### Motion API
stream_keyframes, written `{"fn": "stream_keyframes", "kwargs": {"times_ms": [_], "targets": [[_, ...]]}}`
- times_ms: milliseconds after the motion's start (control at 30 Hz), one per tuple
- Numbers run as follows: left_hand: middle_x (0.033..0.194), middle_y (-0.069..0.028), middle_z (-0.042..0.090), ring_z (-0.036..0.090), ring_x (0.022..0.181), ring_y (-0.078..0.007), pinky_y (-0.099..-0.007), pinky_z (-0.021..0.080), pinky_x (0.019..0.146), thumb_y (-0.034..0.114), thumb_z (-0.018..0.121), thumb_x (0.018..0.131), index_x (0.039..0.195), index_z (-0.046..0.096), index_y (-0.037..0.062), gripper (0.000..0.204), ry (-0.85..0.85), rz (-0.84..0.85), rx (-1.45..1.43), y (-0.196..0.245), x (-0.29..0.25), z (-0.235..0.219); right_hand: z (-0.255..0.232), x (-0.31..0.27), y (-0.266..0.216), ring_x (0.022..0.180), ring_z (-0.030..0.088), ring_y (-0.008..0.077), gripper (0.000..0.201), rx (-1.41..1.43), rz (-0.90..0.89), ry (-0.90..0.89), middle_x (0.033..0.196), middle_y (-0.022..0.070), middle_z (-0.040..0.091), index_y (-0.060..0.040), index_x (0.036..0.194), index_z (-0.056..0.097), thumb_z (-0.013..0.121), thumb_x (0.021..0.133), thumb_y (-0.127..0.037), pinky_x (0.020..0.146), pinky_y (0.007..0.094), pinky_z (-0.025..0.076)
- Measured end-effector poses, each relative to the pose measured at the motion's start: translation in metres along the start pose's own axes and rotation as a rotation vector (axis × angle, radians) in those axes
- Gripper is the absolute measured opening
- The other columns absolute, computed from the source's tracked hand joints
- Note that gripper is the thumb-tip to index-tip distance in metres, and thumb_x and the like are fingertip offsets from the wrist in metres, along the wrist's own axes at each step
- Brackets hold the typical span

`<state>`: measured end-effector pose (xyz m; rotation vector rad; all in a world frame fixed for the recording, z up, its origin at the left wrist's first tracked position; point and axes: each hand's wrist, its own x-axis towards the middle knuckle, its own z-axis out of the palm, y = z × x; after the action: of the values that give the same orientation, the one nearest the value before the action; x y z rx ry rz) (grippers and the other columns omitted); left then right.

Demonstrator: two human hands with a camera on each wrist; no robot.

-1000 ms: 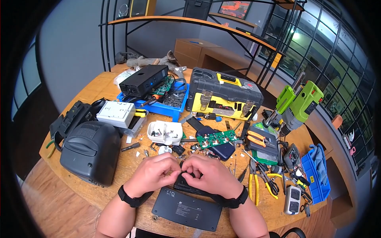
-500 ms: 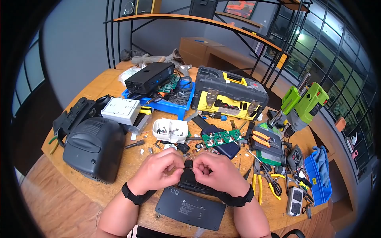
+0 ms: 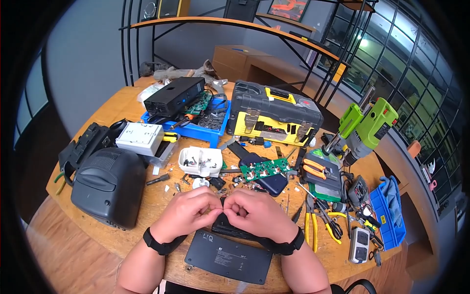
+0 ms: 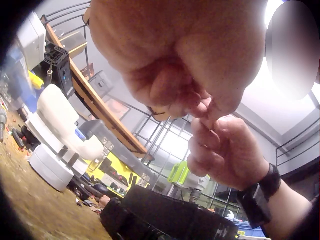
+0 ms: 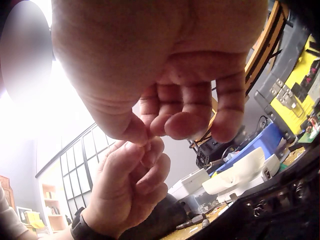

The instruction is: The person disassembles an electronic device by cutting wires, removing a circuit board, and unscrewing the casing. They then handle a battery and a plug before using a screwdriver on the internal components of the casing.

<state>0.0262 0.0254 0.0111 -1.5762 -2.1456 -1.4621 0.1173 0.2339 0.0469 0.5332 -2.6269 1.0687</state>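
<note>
My left hand [image 3: 188,210] and right hand [image 3: 254,213] meet fingertip to fingertip over a black device [image 3: 224,226]. Thumb and forefinger of each pinch a thin wire, now almost wholly hidden between them. The wrist views show the left hand [image 4: 185,60] and right hand [image 5: 175,85] held above the bench, their other fingers bent. Below them the black housing [image 5: 270,212] shows small metal springs along its inside. Nearer my body lies a flat black cover [image 3: 227,257] with pale printing and screw holes.
Beyond the hands are a white tray of screws [image 3: 200,161], a green circuit board [image 3: 265,169] and scattered small parts. Yellow-handled pliers [image 3: 311,225] lie on the right, near a green drill [image 3: 374,125]. A black casing [image 3: 108,188] stands left; a toolbox [image 3: 274,115] stands behind.
Half a second ago my hands were slightly apart with the thin wire stretched between them. They have since come together again, fingertips meeting. The head view has shifted a little.
</note>
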Motion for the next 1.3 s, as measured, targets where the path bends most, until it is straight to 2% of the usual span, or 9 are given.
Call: {"fn": "stream_keyframes", "kwargs": {"times_ms": [67, 700, 767, 900, 1000, 1067, 1133, 1200, 1300], "targets": [[0.084, -0.0041, 0.062, 0.061, 0.063, -0.018, -0.0322, 0.049, 0.057, 0.007, 0.08, 0.086, 0.092, 0.068, 0.0072, 0.014, 0.007, -0.022, -0.02, 0.001, 0.001, 0.0, 0.0, -0.001, 0.0, 0.069, 0.065, 0.0243, 0.014, -0.001, 0.0, 0.0, 0.082, 0.0062, 0.062, -0.0085, 0.093, 0.061, 0.074, 0.087, -0.01, 0.061, 0.0365, 0.051], [0.08, -0.0042, 0.059, 0.06, 0.064, -0.0157, -0.0294, 0.049, 0.056, 0.003, 0.079, 0.084, 0.092, 0.067, 0.0052, 0.015, 0.036, -0.039, -0.047, -0.004, -0.002, 0.004, -0.003, -0.001, 0.004, 0.071, 0.067, 0.0265, 0.014, 0.014, -0.006, 0.023, 0.082, 0.0078, 0.064, -0.0072, 0.093, 0.061, 0.073, 0.087, -0.009, 0.063, 0.0378, 0.053], [0.08, -0.0042, 0.058, 0.058, 0.063, -0.0155, -0.0295, 0.048, 0.056, 0.003, 0.079, 0.085, 0.091, 0.067, 0.0056, 0.014, 0.041, -0.03, -0.021, -0.006, -0.002, 0.001, -0.006, -0.002, 0.006, 0.07, 0.067, 0.0259, 0.013, -0.03, -0.003, 0.1, 0.081, 0.0081, 0.064, -0.006, 0.091, 0.061, 0.073, 0.086, -0.009, 0.063, 0.0363, 0.054], [0.081, -0.0046, 0.06, 0.059, 0.065, -0.017, -0.0307, 0.048, 0.057, 0.006, 0.077, 0.089, 0.094, 0.07, 0.0062, 0.009, 0.044, -0.067, -0.035, -0.004, -0.001, 0.001, -0.019, -0.005, 0.001, 0.067, 0.067, 0.0174, 0.011, -0.011, 0.02, 0.238, 0.081, 0.0074, 0.065, -0.0039, 0.089, 0.064, 0.074, 0.086, -0.004, 0.062, 0.0301, 0.054], [0.082, -0.0056, 0.061, 0.06, 0.067, -0.0198, -0.0321, 0.049, 0.059, 0.009, 0.077, 0.09, 0.096, 0.071, 0.006, 0.009, 0.038, -0.048, -0.023, -0.006, 0.0, 0.0, -0.038, -0.012, -0.012, 0.065, 0.062, 0.0136, 0.01, -0.008, -0.065, 0.34, 0.08, 0.0054, 0.063, -0.0027, 0.089, 0.064, 0.074, 0.086, -0.002, 0.062, 0.0265, 0.051], [0.084, -0.0058, 0.061, 0.058, 0.069, -0.0157, -0.0279, 0.046, 0.06, 0.004, 0.075, 0.091, 0.094, 0.069, 0.0018, 0.007, 0.025, -0.035, -0.027, -0.006, 0.0, -0.002, -0.056, -0.023, -0.021, 0.069, 0.061, 0.0133, 0.008, -0.038, -0.198, 0.46, 0.082, 0.0052, 0.064, -0.0018, 0.089, 0.064, 0.071, 0.087, 0.0, 0.064, 0.0273, 0.05], [0.083, -0.0074, 0.062, 0.059, 0.07, -0.0188, -0.0306, 0.047, 0.061, 0.007, 0.073, 0.093, 0.094, 0.069, 0.0015, 0.007, 0.017, -0.045, -0.026, -0.006, 0.001, -0.003, -0.067, -0.04, -0.027, 0.073, 0.061, 0.0148, 0.006, 0.043, -0.16, 0.589, 0.084, 0.0061, 0.065, -0.0008, 0.089, 0.063, 0.069, 0.087, 0.001, 0.068, 0.0282, 0.049], [0.083, -0.008, 0.062, 0.06, 0.07, -0.0201, -0.0316, 0.048, 0.062, 0.008, 0.073, 0.094, 0.094, 0.068, 0.0014, 0.008, 0.025, -0.033, -0.031, -0.01, 0.0, -0.001, -0.068, -0.052, -0.027, 0.073, 0.057, 0.0148, 0.007, 0.155, 0.01, 0.655, 0.083, 0.0061, 0.063, -0.0002, 0.088, 0.062, 0.069, 0.088, 0.001, 0.071, 0.0273, 0.047], [0.083, -0.0087, 0.063, 0.061, 0.071, -0.0217, -0.033, 0.048, 0.063, 0.008, 0.072, 0.095, 0.093, 0.068, 0.0011, 0.008, 0.02, -0.032, -0.044, -0.005, 0.0, 0.0, -0.066, -0.068, -0.008, 0.072, 0.055, 0.0139, 0.009, -0.081, 0.068, 0.591, 0.082, 0.0049, 0.063, -0.0009, 0.089, 0.062, 0.071, 0.089, 0.001, 0.068, 0.0277, 0.046]]}}
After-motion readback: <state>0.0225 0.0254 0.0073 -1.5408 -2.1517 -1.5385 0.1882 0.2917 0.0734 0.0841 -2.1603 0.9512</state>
